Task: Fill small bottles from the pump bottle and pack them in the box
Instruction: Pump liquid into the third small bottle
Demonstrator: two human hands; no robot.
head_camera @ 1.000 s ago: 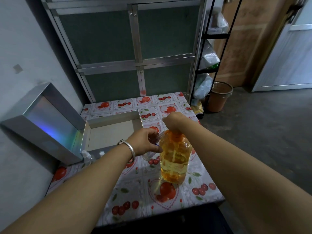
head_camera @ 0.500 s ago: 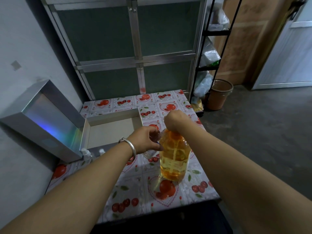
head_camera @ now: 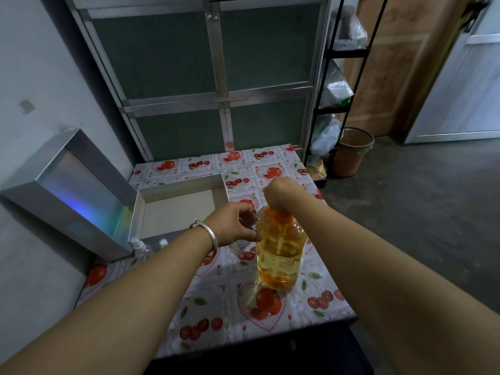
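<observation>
The pump bottle (head_camera: pixel 278 255) is still being pressed from above by the closed right hand (head_camera: pixel 281 192), while a small bottle (head_camera: pixel 239 243), pinched beneath the left hand (head_camera: pixel 232 223), is being kept at its spout, so filling is judged ongoing.

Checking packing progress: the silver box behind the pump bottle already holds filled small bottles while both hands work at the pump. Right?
Not quite. In the head view the silver box is empty; small bottles stand outside its near wall. Both hands are at the pump bottle.
</observation>
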